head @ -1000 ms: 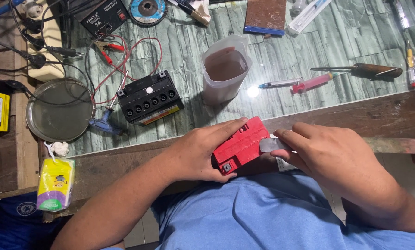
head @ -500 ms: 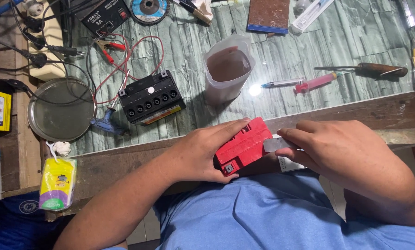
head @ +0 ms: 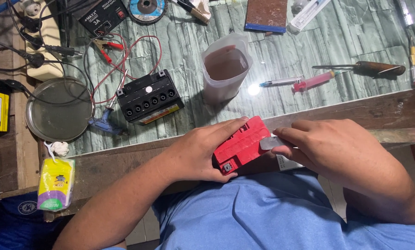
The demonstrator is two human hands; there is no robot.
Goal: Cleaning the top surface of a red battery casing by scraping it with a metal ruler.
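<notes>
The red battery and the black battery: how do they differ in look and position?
The red battery is held by the left hand at the bench edge; the black battery lies alone on the green table. The red top looks closed; the black top shows a row of open holes. Both are small box-shaped batteries.

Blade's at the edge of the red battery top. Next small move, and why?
Probably push the blade a little further along the seam of the red battery. The right hand pinches the flat blade with its tip at the battery's top edge, and the left hand braces the battery against the bench edge, so it looks steady.
</notes>
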